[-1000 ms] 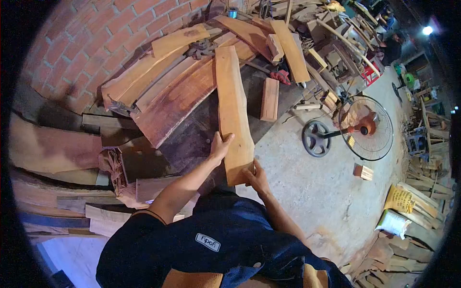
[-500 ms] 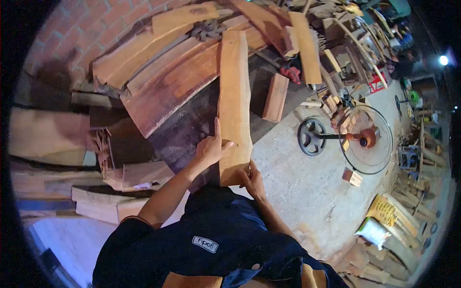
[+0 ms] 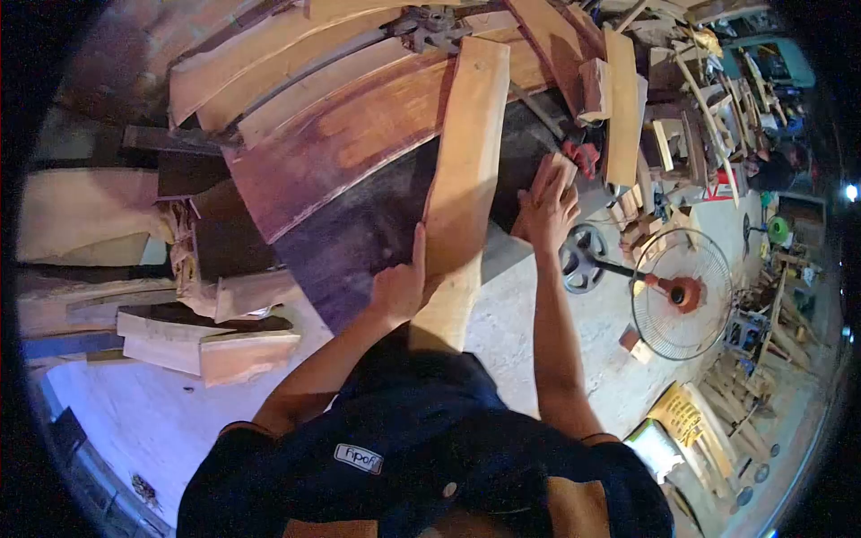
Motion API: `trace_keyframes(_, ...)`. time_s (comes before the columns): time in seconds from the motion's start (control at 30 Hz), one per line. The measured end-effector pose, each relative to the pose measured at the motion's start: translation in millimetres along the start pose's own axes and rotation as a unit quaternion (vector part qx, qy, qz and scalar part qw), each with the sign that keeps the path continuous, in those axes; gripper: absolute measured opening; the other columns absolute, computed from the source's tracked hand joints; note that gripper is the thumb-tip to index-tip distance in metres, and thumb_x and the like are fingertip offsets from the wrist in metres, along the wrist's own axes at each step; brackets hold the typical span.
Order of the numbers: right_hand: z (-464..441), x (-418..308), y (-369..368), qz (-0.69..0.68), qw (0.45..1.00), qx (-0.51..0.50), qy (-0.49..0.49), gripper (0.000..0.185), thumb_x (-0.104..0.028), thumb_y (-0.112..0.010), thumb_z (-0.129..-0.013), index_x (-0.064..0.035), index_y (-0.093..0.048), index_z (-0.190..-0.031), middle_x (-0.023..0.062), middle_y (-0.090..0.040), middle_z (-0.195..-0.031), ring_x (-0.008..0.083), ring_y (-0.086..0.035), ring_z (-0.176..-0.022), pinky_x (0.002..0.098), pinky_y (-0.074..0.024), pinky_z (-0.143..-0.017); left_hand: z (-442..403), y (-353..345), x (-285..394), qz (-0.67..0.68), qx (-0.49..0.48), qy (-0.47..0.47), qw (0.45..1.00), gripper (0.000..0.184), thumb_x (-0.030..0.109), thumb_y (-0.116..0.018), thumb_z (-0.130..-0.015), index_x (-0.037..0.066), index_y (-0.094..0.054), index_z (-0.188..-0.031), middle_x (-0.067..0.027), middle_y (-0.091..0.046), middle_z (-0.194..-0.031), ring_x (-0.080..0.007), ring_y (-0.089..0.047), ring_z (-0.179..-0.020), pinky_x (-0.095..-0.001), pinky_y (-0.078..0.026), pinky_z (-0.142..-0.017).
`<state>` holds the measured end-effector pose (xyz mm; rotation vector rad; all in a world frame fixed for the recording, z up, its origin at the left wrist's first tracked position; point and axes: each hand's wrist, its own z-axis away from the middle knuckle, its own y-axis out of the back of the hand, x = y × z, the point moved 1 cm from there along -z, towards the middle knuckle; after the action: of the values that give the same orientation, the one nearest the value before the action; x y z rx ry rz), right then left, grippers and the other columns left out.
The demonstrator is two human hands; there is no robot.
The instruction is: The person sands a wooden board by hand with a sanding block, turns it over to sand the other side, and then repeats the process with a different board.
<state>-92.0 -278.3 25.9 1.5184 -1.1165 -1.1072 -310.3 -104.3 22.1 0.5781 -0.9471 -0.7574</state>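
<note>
Smooth, pale plank [image 3: 468, 152] w/ wavy edges is lying lengthwise over dark tabletop [image 3: 359, 229], near end running past its near edge, tip hidden by shirt [image 3: 404, 439]. L hand [image 3: 399, 289] is touching plank's left edge, index straight, others curling; can't tell if gripping. R hand [image 3: 549, 215] is spanning squared wood block [image 3: 556, 169] by tabletop's right edge, mostly covering it.

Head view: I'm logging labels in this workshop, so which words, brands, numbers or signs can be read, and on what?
"yody", upside down, on the shirt patch.
Yellow sack: printing too blurred to read.
Fan hub: any lettering too small to read.
</note>
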Motion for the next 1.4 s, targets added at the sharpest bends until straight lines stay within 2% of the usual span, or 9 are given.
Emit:
trace_keyframes(0.2,9.8,11.8,-10.7,-0.1,0.994,-0.043,-0.03,0.089,-0.036,-0.069,-0.08,-0.0291,-0.019,-0.153,0.0326,-0.051,-0.109,0.0501,-0.051,-0.104,0.0534,-0.0428,-0.091,2.3,3.9,-1.9,-0.012,0.108,-0.07,0.992,0.098,0.044,-0.059,-0.09,-0.002,0.002,-0.151,-0.0234,-0.061,-0.059,-0.0406,-0.062,-0.051,-0.0525,-0.051,-0.049)
trace_keyframes(0.3,66.4,-31.5,36.6,-0.15,0.987,-0.049,-0.007,0.078,-0.03,-0.062,-0.084,-0.0261,-0.024,-0.152,0.0306,-0.048,-0.111,0.0487,-0.05,-0.102,0.0531,-0.0465,-0.087,2.4,25.3,-1.9,-0.107,0.076,-0.057,0.99,0.089,0.043,-0.055,-0.092,0.003,-0.002,-0.152,-0.0241,-0.067,-0.072,-0.0401,-0.066,-0.059,-0.0512,-0.054,-0.054)
trace_keyframes(0.6,166.3,-77.3,43.4,-0.143,0.976,-0.117,0.112,0.111,-0.036,-0.079,-0.065,-0.0102,-0.017,-0.154,0.0249,-0.046,-0.113,0.0439,-0.049,-0.098,0.0517,-0.05,-0.078,-18.1,1.1,28.1,0.044,0.254,-0.103,0.961,0.065,0.035,-0.046,-0.097,0.011,-0.019,-0.151,-0.023,-0.065,-0.109,-0.0404,-0.067,-0.065,-0.0508,-0.055,-0.057)
trace_keyframes(0.7,146.1,-77.2,44.5,-0.111,0.969,-0.185,0.12,0.116,-0.036,-0.081,-0.062,-0.0077,-0.015,-0.153,0.023,-0.045,-0.113,0.0417,-0.052,-0.1,0.0485,-0.0552,-0.072,-36.9,18.0,38.2,0.043,0.223,-0.066,0.972,0.064,0.034,-0.046,-0.097,0.008,-0.021,-0.15,-0.025,-0.06,-0.121,-0.0405,-0.067,-0.065,-0.0499,-0.055,-0.054)
trace_keyframes(0.87,63.5,-92.6,37.8,-0.118,0.969,-0.158,0.149,0.104,-0.032,-0.073,-0.069,-0.0122,-0.015,-0.154,0.0198,-0.044,-0.106,0.0393,-0.051,-0.097,0.0449,-0.0574,-0.066,-103.9,53.5,46.8,0.055,0.211,-0.018,0.976,0.066,0.035,-0.045,-0.097,0.011,-0.017,-0.152,-0.0217,-0.068,-0.101,-0.0376,-0.067,-0.063,-0.0494,-0.054,-0.052)
trace_keyframes(1.07,-101.5,-108.4,-11.5,-0.082,0.988,-0.065,0.111,0.098,-0.039,-0.069,-0.078,-0.0158,-0.012,-0.155,0.0244,-0.045,-0.12,0.0426,-0.051,-0.109,0.0494,-0.0561,-0.075,-268.2,137.6,76.5,0.031,0.25,-0.068,0.965,0.063,0.039,-0.041,-0.097,0.017,-0.02,-0.152,-0.0197,-0.069,-0.087,-0.0395,-0.068,-0.076,-0.053,-0.054,-0.066)
trace_keyframes(1.17,-169.9,-116.9,-15.5,-0.068,0.985,-0.142,0.064,0.089,-0.04,-0.059,-0.087,-0.0235,-0.004,-0.155,0.0344,-0.027,-0.147,0.0479,-0.038,-0.132,0.0529,-0.0521,-0.088,-365.3,149.0,66.6,-0.017,0.35,-0.16,0.923,0.06,0.039,-0.042,-0.096,0.018,-0.026,-0.151,-0.0191,-0.07,-0.087,-0.0383,-0.068,-0.074,-0.0506,-0.055,-0.064)
trace_keyframes(1.3,-179.3,-119.1,-20.3,-0.072,0.989,-0.114,0.06,0.085,-0.036,-0.056,-0.088,-0.0245,-0.005,-0.155,0.0287,-0.038,-0.137,0.0464,-0.045,-0.123,0.0523,-0.0525,-0.087,-343.6,174.9,73.9,0.006,0.217,-0.125,0.968,0.06,0.041,-0.038,-0.097,0.025,-0.018,-0.152,-0.0247,-0.068,-0.098,-0.0376,-0.069,-0.085,-0.0504,-0.056,-0.072)
trace_keyframes(1.4,-115.9,-114.5,-0.2,-0.067,0.987,-0.132,0.07,0.09,-0.03,-0.063,-0.084,-0.0222,-0.008,-0.155,0.0268,-0.04,-0.132,0.0443,-0.047,-0.12,0.0492,-0.0539,-0.086,-304.6,132.9,50.6,-0.056,0.299,-0.15,0.941,0.062,0.04,-0.038,-0.097,0.023,-0.016,-0.153,-0.0269,-0.063,-0.11,-0.0411,-0.068,-0.084,-0.0526,-0.055,-0.071)
